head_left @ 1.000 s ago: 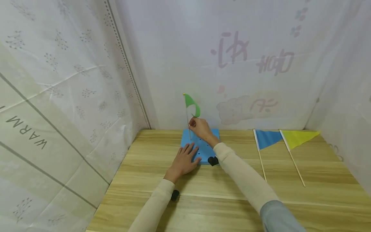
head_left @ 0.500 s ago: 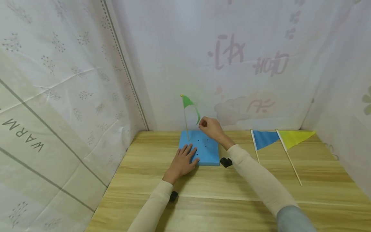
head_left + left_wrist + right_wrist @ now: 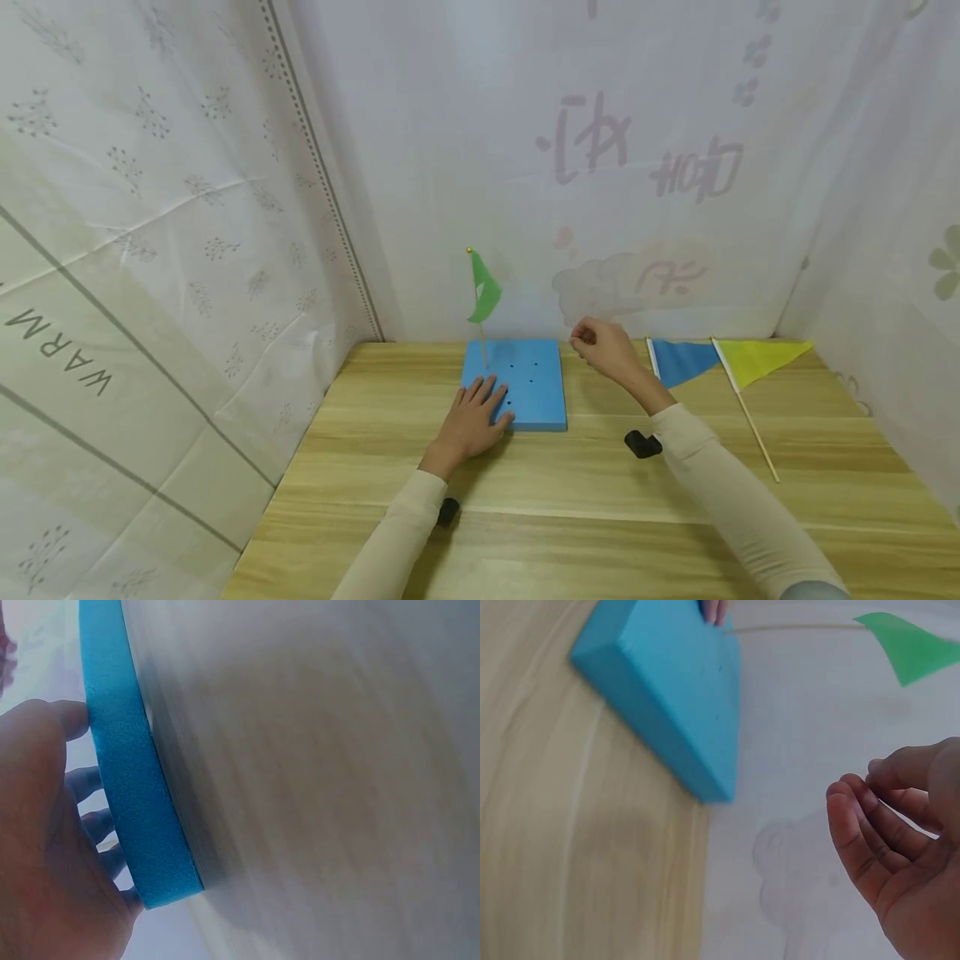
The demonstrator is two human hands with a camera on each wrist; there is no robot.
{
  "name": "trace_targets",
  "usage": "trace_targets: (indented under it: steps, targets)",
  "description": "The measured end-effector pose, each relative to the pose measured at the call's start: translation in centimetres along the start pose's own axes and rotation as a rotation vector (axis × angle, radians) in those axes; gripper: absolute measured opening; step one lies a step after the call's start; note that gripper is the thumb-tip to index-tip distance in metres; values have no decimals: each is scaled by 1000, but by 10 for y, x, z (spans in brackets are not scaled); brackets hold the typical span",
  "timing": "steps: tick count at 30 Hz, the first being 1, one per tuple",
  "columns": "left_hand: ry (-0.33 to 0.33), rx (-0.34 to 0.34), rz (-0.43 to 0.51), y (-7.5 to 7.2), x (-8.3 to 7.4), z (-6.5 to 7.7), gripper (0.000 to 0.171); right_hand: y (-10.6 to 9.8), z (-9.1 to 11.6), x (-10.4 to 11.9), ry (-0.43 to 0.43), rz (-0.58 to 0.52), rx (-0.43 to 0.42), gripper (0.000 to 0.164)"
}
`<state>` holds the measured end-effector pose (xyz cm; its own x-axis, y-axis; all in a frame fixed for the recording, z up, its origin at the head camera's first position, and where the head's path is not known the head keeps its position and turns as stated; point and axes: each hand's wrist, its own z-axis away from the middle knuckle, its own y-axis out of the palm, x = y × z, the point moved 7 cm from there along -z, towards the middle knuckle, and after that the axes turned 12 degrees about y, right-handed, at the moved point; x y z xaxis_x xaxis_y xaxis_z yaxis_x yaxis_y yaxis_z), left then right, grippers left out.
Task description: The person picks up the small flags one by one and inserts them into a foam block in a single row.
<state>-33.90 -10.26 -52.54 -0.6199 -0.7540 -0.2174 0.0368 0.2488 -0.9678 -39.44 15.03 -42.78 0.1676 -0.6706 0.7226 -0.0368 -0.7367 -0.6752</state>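
Observation:
A green pennant flag [image 3: 486, 293] stands upright on its thin stick in the far left part of a blue foam block [image 3: 542, 404], which has several small holes. My left hand [image 3: 470, 423] rests with spread fingers on the block's near left part; in the left wrist view its thumb and fingers lie along the blue side [image 3: 139, 772]. My right hand [image 3: 609, 352] is in the air right of the block, with loosely bent fingers and nothing in them, as the right wrist view also shows [image 3: 900, 840]. Nearest to it lies a blue pennant flag [image 3: 684, 362], its stick partly hidden behind the wrist.
Beside the blue flag lies a yellow pennant flag [image 3: 761, 360], its stick pointing toward me. The wooden table [image 3: 540, 533] meets a printed cloth [image 3: 450, 167] at the back. Black wrist devices [image 3: 642, 444] are on both wrists.
My right hand has let go of the green flag's stick and moved right, past the block toward the blue flag. The green cloth has swung and drooped. My left hand has stayed on the block.

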Motion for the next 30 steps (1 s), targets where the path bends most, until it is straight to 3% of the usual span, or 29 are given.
trace_targets:
  steps: [6,11,17,23,30]
  targets:
    - [3,-19,19,-3,-3,1,62,-22,24,-42,56,28,1,14]
    - [-16,7,9,1,-1,0,65,-38,39,-84,132,48,12,17]
    - [-17,-2,25,-2,-2,0,64,-48,54,-124,200,114,11,20]
    - [-16,-4,35,-6,-4,0,63,-46,66,-151,258,232,31,24]
    - [-19,7,25,-6,-6,1,63,-38,74,-163,328,255,82,31]
